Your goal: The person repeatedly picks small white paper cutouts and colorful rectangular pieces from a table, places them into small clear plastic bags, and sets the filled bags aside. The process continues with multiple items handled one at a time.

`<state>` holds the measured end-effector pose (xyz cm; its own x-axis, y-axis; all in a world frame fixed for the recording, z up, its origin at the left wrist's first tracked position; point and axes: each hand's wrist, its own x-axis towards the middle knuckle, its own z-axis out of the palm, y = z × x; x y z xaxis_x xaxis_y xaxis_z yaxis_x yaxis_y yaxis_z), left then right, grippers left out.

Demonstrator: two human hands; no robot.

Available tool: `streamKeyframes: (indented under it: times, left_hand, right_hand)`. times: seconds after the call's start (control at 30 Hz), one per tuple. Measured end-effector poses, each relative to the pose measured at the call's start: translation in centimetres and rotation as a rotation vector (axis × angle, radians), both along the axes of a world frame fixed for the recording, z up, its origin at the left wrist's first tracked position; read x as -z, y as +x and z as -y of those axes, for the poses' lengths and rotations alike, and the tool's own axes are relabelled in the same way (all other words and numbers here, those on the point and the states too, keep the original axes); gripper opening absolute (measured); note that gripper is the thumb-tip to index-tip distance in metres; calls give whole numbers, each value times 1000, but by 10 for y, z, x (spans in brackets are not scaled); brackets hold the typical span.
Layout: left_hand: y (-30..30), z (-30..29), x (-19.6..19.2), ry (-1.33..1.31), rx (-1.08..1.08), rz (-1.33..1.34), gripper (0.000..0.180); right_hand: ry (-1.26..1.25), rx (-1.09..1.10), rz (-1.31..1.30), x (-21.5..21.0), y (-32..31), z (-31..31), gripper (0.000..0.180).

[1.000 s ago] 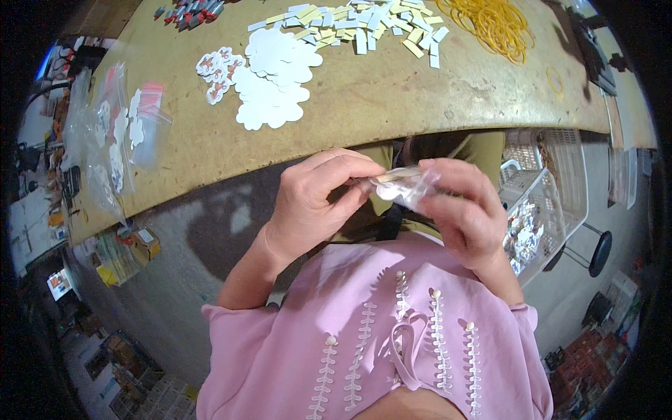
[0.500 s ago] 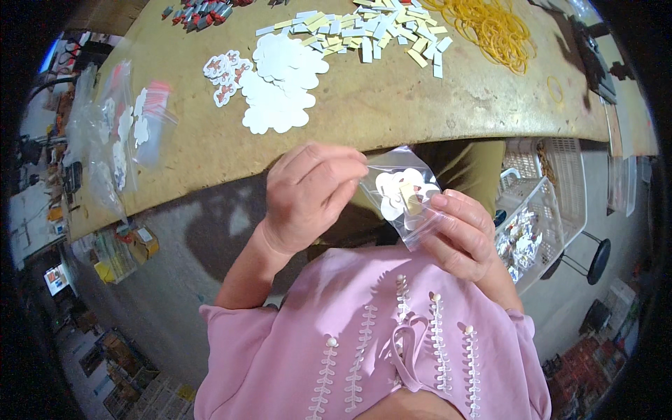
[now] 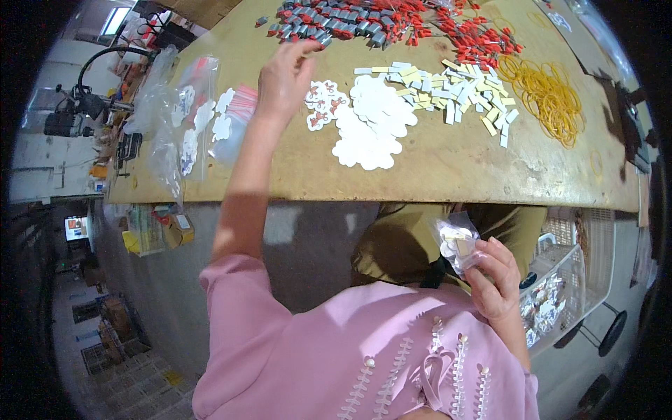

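My left hand point(image 3: 285, 78) reaches over the table to the near edge of a pile of small grey motors with red ends point(image 3: 343, 24). Its fingers stretch toward the motors, the thumb a little apart, and no held thing shows in it. Close to my body, my right hand point(image 3: 498, 276) pinches a clear plastic bag point(image 3: 458, 257) by its side. White scalloped cards and a pale yellow strip show inside the bag. Between the hands, on the table, lie a stack of white cloud-shaped cards point(image 3: 371, 133) and small printed cutouts with brown figures point(image 3: 323, 105).
Yellow and white strips point(image 3: 455, 91) and yellow rubber bands point(image 3: 549, 98) are heaped toward the right. Clear bags with cutouts point(image 3: 192, 129) and red-edged bags point(image 3: 241, 112) lie at left. A white basket of filled bags point(image 3: 546, 301) stands below the table's right side.
My left hand has left the bag and reached forward to the motors. My right hand keeps the bag, now lower and farther right. The view has shifted, showing more of the table's far part.
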<state>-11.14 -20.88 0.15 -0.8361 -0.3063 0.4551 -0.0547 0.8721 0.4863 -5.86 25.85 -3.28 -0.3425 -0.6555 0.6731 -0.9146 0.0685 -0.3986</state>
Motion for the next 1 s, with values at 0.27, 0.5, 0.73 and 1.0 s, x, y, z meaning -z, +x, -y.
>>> streamKeyframes:
  times: [0.27,0.5,0.73,1.0]
  left_hand:
    - [-66,36,32,-357,-62,71,33]
    - [-12,-84,-28,715,276,178,24]
    - [69,-211,-50,221,768,206,29]
    - [48,-217,-46,187,833,166,25]
  right_hand:
    - [62,52,176,-7,-3,10,23]
    - [144,160,267,-25,-21,19,21]
    - [114,119,302,-24,-19,25,26]
    - [126,126,438,-30,-14,15,27]
